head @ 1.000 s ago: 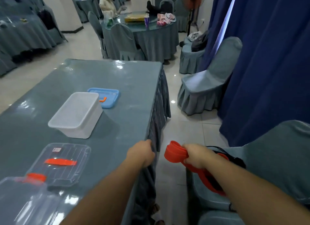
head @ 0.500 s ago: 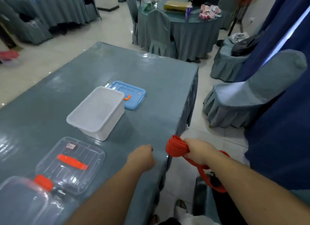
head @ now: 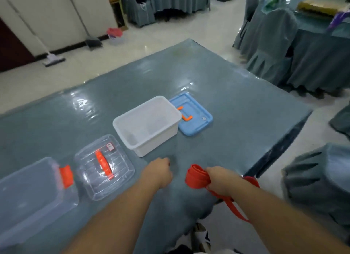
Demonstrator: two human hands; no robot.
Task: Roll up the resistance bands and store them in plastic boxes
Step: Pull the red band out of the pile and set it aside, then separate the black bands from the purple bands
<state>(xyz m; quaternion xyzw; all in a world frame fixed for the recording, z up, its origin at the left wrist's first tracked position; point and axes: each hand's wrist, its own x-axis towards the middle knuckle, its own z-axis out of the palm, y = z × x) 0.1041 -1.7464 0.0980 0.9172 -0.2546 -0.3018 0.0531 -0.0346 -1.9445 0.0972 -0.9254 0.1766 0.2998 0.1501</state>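
Observation:
My right hand (head: pixel 219 180) grips a red resistance band (head: pixel 197 176). One end of the band is wound into a roll left of my fingers; the loose tail hangs down under my wrist past the table's near edge. My left hand (head: pixel 158 171) rests as a closed fist on the table, holding nothing. An open white plastic box (head: pixel 149 124) stands just beyond both hands, and its blue lid (head: pixel 197 117) with an orange handle lies flat behind it. At the lower left sits a clear plastic box (head: pixel 32 195) with an orange latch, and its clear lid (head: pixel 105 165) lies beside it.
The table (head: pixel 236 121) has a shiny blue-grey cover; its right edge drops off near my right hand. Covered chairs (head: pixel 320 180) stand at the right. Another covered table (head: pixel 310 45) with chairs is at the far right, and a mop (head: pixel 53 59) leans by the wall.
The view has swung left and down onto the table. My right hand carried the rolled band from beside the chair to over the table's near corner. My left fist slid slightly onto the table.

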